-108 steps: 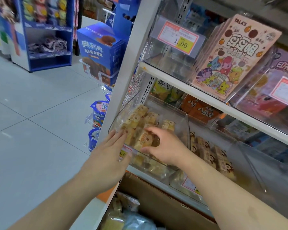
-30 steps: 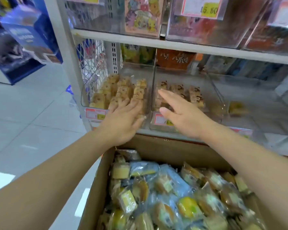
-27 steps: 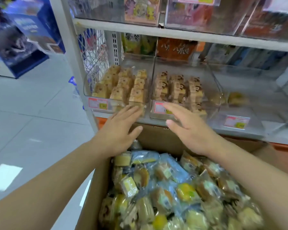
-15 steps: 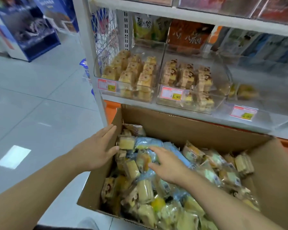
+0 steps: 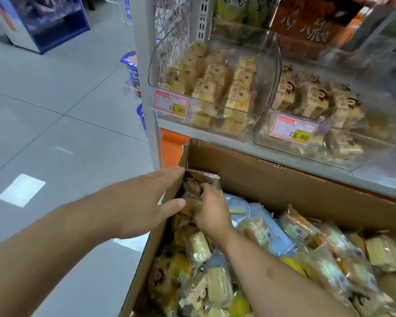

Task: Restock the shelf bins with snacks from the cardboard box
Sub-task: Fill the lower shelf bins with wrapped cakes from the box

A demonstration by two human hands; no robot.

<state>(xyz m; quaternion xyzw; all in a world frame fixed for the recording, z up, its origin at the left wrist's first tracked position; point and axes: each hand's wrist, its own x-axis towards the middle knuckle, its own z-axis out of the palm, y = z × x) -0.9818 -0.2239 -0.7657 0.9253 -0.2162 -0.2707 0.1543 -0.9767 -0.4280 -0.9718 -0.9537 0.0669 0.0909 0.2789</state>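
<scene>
An open cardboard box (image 5: 272, 179) stands below the shelf, full of wrapped snack cakes (image 5: 284, 243). My right hand (image 5: 212, 211) is in the box's far left corner, its fingers curled round a brown wrapped snack (image 5: 198, 186). My left hand (image 5: 144, 202) hovers over the box's left wall beside that snack, fingers straight, thumb near the wrapper. Above, two clear shelf bins hold rows of cakes: the left bin (image 5: 188, 108) and the right bin (image 5: 270, 126), each with a 13.90 price tag.
The white shelf upright (image 5: 146, 76) rises left of the bins, with an orange base panel (image 5: 169, 147) under it. Grey tiled floor (image 5: 55, 133) spreads to the left. Blue cups (image 5: 132, 67) hang beside the upright. A blue display stand (image 5: 50, 21) is far left.
Both hands came down from the shelf bins into the box. My right hand moved to the far left corner and took hold of a brown wrapped snack; my left hand came alongside it.
</scene>
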